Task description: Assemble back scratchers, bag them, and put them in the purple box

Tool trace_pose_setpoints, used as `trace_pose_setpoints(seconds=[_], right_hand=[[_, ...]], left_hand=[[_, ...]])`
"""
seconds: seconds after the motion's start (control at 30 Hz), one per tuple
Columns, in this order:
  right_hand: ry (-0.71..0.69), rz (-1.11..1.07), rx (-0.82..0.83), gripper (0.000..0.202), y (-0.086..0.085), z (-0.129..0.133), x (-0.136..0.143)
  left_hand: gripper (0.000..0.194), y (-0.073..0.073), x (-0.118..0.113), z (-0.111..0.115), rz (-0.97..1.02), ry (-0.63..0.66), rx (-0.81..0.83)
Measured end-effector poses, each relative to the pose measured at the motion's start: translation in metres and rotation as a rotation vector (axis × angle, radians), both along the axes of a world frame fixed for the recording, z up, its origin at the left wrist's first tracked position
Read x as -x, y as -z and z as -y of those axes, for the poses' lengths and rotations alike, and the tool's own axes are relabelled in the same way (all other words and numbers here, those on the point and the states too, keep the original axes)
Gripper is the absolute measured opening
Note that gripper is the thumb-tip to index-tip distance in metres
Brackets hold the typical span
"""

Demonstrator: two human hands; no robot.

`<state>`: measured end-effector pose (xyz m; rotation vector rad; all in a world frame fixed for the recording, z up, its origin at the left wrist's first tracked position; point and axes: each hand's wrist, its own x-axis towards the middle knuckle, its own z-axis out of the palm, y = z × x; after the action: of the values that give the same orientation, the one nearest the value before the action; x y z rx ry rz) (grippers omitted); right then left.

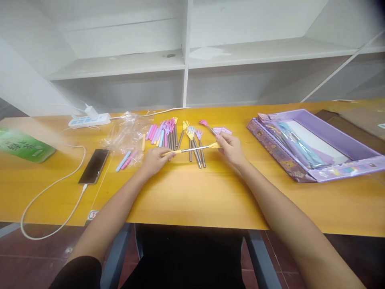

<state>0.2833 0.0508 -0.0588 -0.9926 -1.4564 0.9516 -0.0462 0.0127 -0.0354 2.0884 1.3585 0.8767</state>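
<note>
A back scratcher (195, 149) with a metal rod is held level between my two hands, above the table. My left hand (156, 161) is closed round its yellow handle. At the other end, my right hand (230, 147) grips it by the yellow claw head. Just beyond lie several metal-rod back scratchers (171, 134) with pink, purple and yellow claw heads. One pink-headed scratcher (204, 123) lies near my right hand, partly hidden by it. Several coloured handle sleeves (155, 133) lie behind my left hand, and a blue sleeve (122, 161) lies further left.
Crumpled clear plastic (120, 134) lies left of the scratchers. A charging phone (94, 166), a white power strip (90, 120) and a green package (27, 144) are at the left. On the right stands a purple box (313, 176) holding wrapped items. White shelving (120, 68) rises behind the yellow table (195, 200).
</note>
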Motion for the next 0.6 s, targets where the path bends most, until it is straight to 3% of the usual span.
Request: trace_pose_setpoints(seconds=[0.1,0.2,0.43,0.6], right_hand=[[0.001,-0.02,0.051,0.062,0.001,-0.002,0.001],[-0.038,-0.079,0.12,0.051,0.001,0.001,0.007],[-0.067,-0.083,0.114,0.048,-0.008,0.017,0.021],[-0.072,-0.047,0.1,0.046,-0.006,0.023,0.027]], left_hand=[[0.04,0.002,0.0,0.001,-0.015,0.021,-0.087],[0.039,0.004,0.0,0.002,-0.013,0.008,-0.126],[0.041,0.005,-0.005,0.009,0.079,-0.065,-0.153],[0.041,0.003,-0.01,0.013,0.073,-0.069,-0.171]])
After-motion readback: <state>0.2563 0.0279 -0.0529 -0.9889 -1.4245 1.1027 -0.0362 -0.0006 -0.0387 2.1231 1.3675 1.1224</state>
